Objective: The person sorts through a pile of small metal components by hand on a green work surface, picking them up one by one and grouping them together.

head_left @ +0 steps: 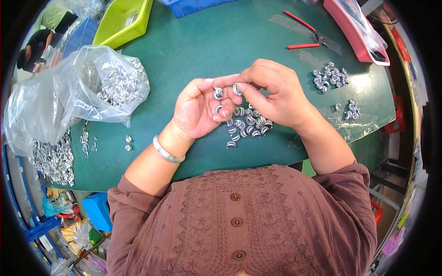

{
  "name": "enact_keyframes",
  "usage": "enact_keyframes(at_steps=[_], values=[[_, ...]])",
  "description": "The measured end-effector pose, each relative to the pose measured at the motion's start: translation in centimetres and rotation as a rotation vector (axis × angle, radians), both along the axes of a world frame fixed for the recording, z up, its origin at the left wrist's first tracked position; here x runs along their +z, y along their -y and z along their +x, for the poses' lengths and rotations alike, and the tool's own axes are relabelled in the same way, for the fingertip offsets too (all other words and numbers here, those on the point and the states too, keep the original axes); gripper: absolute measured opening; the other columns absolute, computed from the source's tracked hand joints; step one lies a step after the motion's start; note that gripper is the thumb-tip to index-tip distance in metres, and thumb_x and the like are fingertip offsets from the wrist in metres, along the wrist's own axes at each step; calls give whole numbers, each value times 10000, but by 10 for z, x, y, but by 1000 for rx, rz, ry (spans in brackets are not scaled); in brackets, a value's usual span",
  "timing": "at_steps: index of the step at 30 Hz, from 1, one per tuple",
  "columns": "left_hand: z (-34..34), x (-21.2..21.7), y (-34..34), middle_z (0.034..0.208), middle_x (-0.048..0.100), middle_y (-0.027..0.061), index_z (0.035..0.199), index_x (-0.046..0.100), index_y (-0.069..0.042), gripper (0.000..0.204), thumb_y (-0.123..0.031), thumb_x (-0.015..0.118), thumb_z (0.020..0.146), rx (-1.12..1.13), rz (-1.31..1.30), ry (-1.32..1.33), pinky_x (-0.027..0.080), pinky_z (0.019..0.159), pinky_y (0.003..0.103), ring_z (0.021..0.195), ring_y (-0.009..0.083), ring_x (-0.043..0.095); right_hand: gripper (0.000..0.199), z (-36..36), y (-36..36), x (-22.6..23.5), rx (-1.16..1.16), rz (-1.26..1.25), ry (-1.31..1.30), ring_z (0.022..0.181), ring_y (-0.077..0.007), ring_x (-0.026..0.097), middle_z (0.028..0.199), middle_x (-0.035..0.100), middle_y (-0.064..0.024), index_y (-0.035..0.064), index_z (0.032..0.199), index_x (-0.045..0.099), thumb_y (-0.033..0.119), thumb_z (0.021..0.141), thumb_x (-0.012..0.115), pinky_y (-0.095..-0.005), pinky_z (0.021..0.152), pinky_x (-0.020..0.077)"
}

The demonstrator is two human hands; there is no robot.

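Palm up, my left hand (193, 110) cradles a few small silver crescent-shaped metal pieces (218, 94) on its curled fingers. My right hand (278, 94) is closed in a pinch, thumb and forefinger on another silver crescent piece (237, 89) beside the left fingertips. Below both hands, a loose pile of silver crescent pieces (248, 126) lies on the green table (193, 46), partly covered by my fingers. On my left wrist is a pale bangle (166, 151).
A clear bag (76, 99) of silver parts and a heap of silver chain (55, 158) lie left. Red-handled pliers (306, 34) lie far right, near small clusters of crescents (330, 77). Green (124, 23), blue (193, 7) and pink (357, 32) bins stand along the back.
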State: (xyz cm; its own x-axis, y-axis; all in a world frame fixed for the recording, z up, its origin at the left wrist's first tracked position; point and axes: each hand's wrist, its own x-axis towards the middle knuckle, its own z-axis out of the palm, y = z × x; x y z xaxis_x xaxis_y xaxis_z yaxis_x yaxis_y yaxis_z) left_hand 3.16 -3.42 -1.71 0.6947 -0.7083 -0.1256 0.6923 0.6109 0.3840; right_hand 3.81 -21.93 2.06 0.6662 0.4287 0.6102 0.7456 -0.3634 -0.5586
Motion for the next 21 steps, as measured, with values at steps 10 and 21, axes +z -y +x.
enact_keyframes(at_steps=[10, 21], values=[[-1, 1, 2, 840, 577, 149, 1157, 476, 37, 568, -434, 312, 885, -6, 131, 4, 357, 444, 209, 575, 147, 482, 42, -1, -1, -1, -15, -16, -40, 600, -239, 538, 640, 530, -71, 45, 714, 562, 52, 697, 599, -328, 522, 428], [-1, 1, 3, 846, 578, 147, 1137, 486, 38, 546, -416, 297, 898, -32, 143, 40, 367, 438, 200, 580, 144, 497, 42, -1, 0, -3, -12, -43, -108, 611, -247, 549, 650, 544, -75, 43, 715, 570, 72, 710, 599, -329, 527, 433]])
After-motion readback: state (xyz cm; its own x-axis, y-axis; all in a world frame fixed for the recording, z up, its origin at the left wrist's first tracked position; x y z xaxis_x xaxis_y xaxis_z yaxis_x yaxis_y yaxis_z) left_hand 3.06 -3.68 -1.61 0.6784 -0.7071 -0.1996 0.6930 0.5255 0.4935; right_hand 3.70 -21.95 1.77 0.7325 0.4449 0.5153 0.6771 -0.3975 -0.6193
